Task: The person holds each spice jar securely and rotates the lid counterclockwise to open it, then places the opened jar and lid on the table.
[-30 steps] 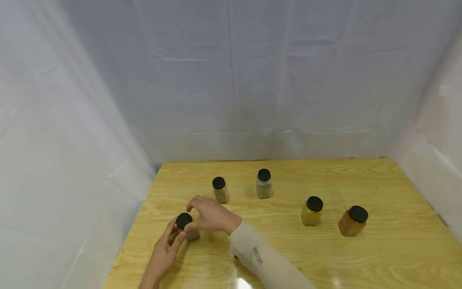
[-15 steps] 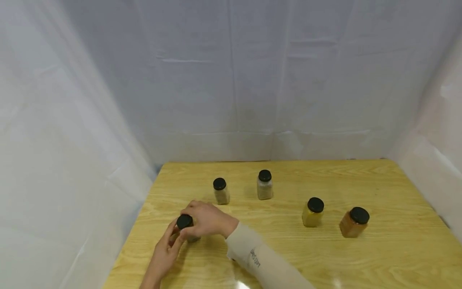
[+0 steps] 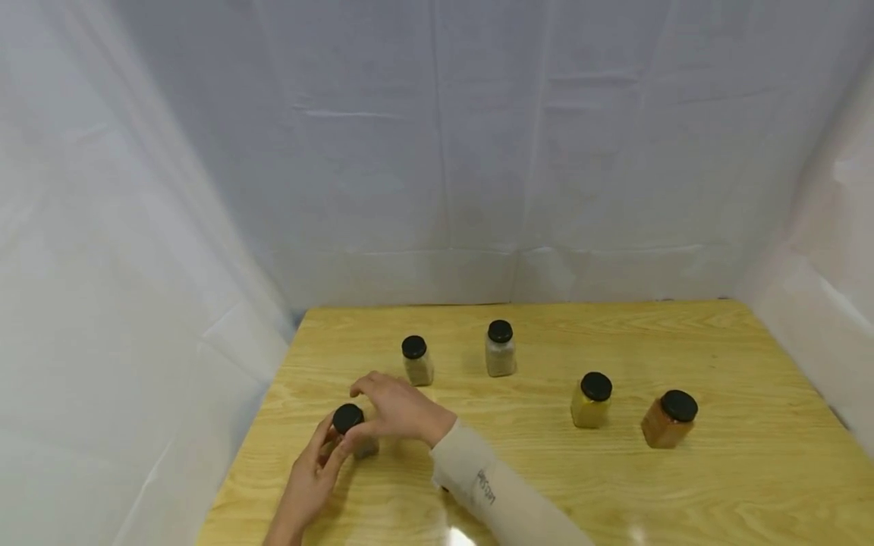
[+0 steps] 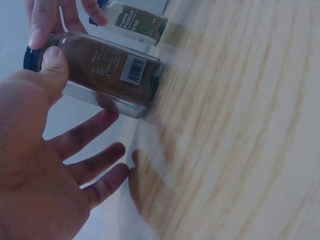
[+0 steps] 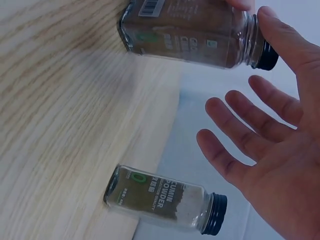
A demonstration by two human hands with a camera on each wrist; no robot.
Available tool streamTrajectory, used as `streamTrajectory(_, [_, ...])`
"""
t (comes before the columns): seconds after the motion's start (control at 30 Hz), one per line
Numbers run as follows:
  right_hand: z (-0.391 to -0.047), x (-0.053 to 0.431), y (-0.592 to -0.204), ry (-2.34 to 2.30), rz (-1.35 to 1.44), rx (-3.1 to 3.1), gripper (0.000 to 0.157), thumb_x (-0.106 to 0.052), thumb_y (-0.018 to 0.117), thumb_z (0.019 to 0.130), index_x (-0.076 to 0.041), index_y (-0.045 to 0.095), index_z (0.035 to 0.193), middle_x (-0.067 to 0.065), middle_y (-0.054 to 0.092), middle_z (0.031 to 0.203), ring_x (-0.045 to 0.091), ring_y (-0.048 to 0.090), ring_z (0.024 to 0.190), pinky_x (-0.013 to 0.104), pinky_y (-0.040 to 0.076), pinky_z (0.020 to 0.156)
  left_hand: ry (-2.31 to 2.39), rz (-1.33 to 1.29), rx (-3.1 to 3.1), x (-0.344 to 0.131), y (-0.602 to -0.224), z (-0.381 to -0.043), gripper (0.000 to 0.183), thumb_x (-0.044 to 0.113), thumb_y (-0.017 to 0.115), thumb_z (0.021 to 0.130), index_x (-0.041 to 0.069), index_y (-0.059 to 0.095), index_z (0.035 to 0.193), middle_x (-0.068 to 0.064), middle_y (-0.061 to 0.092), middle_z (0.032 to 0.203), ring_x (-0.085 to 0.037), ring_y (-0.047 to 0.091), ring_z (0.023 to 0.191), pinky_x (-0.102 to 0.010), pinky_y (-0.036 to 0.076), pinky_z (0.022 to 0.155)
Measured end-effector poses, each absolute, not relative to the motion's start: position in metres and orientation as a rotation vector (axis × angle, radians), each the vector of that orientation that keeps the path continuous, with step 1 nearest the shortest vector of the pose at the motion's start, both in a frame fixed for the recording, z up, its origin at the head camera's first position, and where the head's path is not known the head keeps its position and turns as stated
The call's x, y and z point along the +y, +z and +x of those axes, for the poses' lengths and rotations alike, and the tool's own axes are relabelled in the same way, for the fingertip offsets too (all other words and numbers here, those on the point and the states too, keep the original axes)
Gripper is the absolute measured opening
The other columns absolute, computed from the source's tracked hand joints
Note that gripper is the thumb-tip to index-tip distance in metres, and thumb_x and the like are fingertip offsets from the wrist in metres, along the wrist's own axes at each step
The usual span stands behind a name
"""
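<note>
A square glass spice jar [image 4: 107, 72] with a black lid [image 3: 348, 418] and a brown label stands upright at the left front of the table. My left hand [image 3: 312, 474] holds it near the neck, with the thumb [image 4: 55, 62] on the near side and the index finger round behind; its other fingers spread loose. Across the lid reaches my right hand [image 3: 403, 409], its thumb [image 5: 282, 35] at the lid's edge. The right hand's other fingers [image 5: 235, 122] are spread apart, off the lid. Just behind stands a cumin powder jar [image 5: 160, 197], also black-lidded.
Farther back stands a pale spice jar [image 3: 501, 356]. To the right are a yellow spice jar [image 3: 590, 406] and a reddish-brown one [image 3: 665, 425] on the wooden table [image 3: 519, 470]. White sheeting [image 3: 437, 152] hangs behind and at both sides.
Half a second ago my right fingers closed in round the lid; now they have spread away from it, much as a second ago. My left hand and the jar stay in place.
</note>
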State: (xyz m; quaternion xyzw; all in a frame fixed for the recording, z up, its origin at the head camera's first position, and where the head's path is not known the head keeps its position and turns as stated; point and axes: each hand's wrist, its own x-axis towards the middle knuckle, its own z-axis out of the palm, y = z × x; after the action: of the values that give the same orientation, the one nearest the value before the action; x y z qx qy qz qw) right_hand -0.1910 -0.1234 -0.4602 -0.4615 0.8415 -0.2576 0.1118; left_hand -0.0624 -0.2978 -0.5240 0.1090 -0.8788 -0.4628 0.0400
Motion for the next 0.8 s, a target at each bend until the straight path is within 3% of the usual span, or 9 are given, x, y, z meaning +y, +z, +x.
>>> streamTrajectory(0.2, [-0.194,-0.118,-0.457,-0.796,-1.410,2.432,0.044,-0.044,0.075,0.098,-0.016,0.069,0.130,0.000,0.064,0.137,0.015,0.063,0.125,0.031,0.052,0.106,-1.403,0.319,-2.693,-0.298,-0.522,-0.063,0.057,0.034,0.055,0.111,0.018,0.038,0.163,-0.025,0.061,0.146,-0.040,0.063,0.129,-0.040,0.055,0.088])
streamTrajectory(0.33, [-0.194,-0.118,-0.455,-0.769,-1.422,2.420,0.044,-0.042,0.074,0.100,-0.016,0.069,0.135,0.000,0.062,0.142,0.016,0.062,0.129,0.032,0.051,0.108,-1.402,0.331,-2.694,-0.298,-0.524,-0.063,0.056,0.035,0.055,0.111,0.018,0.039,0.162,-0.026,0.061,0.145,-0.039,0.066,0.121,-0.045,0.057,0.088])
streamTrajectory(0.5, [-0.192,-0.124,-0.457,-0.716,-1.421,2.436,0.053,-0.050,0.073,0.098,-0.016,0.067,0.139,0.001,0.062,0.143,0.016,0.063,0.127,0.034,0.052,0.108,-1.426,0.361,-2.703,-0.300,-0.525,-0.062,0.057,0.039,0.054,0.111,0.022,0.038,0.163,-0.026,0.059,0.148,-0.034,0.068,0.113,-0.046,0.057,0.088])
streamTrajectory(0.63, [-0.190,-0.129,-0.459,-0.664,-1.457,2.470,0.061,-0.056,0.072,0.096,-0.015,0.066,0.141,0.001,0.064,0.141,0.014,0.064,0.125,0.036,0.052,0.109,-1.443,0.343,-2.702,-0.301,-0.526,-0.063,0.058,0.038,0.053,0.112,0.022,0.036,0.164,-0.025,0.058,0.148,-0.033,0.067,0.113,-0.044,0.056,0.087])
streamTrajectory(0.8, [-0.190,-0.130,-0.459,-0.638,-1.503,2.487,0.057,-0.052,0.071,0.099,-0.016,0.066,0.143,0.001,0.064,0.141,0.014,0.063,0.126,0.040,0.051,0.110,-1.448,0.320,-2.686,-0.302,-0.528,-0.064,0.057,0.036,0.054,0.111,0.022,0.037,0.164,-0.023,0.059,0.147,-0.034,0.066,0.117,-0.042,0.056,0.088])
